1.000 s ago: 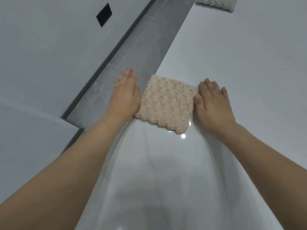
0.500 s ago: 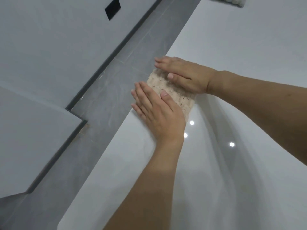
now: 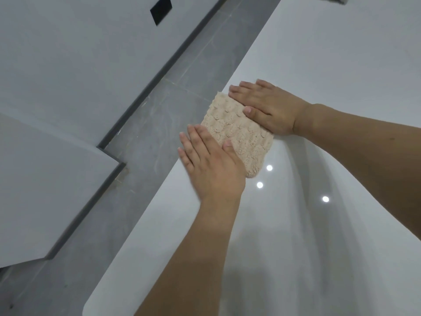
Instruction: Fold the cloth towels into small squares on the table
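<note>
Folded beige towel (image 3: 239, 131) at table (image 3: 341, 53) left edge; left hand (image 3: 209, 165), right hand (image 3: 268, 108) flat, released, bracketing it. Soft, light; pinch edges.

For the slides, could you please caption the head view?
Left hand and right hand flat on a folded beige towel.

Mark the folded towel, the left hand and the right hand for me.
folded towel (image 3: 241, 131): head view, bare textured middle between the hands.
left hand (image 3: 214, 169): head view, back of the hand.
right hand (image 3: 271, 108): head view, back of the hand.
</note>
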`<state>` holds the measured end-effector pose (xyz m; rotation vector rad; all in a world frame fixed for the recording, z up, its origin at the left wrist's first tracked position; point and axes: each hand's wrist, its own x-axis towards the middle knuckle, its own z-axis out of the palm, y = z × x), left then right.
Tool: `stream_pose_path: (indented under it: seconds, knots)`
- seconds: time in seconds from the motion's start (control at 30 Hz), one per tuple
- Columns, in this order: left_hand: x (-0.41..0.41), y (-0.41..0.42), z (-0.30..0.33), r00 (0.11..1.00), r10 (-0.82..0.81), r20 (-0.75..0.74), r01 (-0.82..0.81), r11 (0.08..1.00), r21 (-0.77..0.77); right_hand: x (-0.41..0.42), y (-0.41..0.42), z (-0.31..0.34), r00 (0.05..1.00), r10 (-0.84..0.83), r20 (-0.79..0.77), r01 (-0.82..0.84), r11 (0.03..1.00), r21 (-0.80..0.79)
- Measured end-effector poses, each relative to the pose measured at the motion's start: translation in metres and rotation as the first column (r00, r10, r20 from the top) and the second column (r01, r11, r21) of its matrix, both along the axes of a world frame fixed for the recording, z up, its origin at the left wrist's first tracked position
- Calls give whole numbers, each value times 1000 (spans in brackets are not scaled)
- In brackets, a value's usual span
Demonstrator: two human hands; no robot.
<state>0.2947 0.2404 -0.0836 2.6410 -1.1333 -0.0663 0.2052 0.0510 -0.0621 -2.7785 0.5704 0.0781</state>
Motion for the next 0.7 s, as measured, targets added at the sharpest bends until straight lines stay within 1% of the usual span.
stream_pose_path:
  seconds: [0.1,0.2,0.33,0.4,0.5,0.57,0.63,0.7]
  knots:
    - [5,9,1,1000,-15,-19,16,1000,27,-3,-2,-2,998,-60,-19,59,997,-45]
    - [8,17,2,1000,-11,-27,12,1000,23,-8,-2,-2,984,-179,-6,178,982,-63]
    - [11,22,3,998,23,-51,-22,1000,16,-18,1,-6,910,-413,49,415,907,-66]
    - [11,24,4,998,29,-59,-29,1000,3,-21,4,-7,877,-477,59,479,877,-41]
    - [13,24,6,995,28,-95,-31,999,-27,-26,12,-5,810,-564,158,559,825,81]
    - [11,24,11,991,-9,-132,-1,997,-74,-28,21,5,722,-648,243,606,761,229]
    - [17,28,13,989,-46,-141,27,991,-131,-34,36,16,653,-688,318,622,726,294]
    - [24,34,21,983,-102,-151,69,976,-205,-38,52,30,557,-737,382,612,675,411]
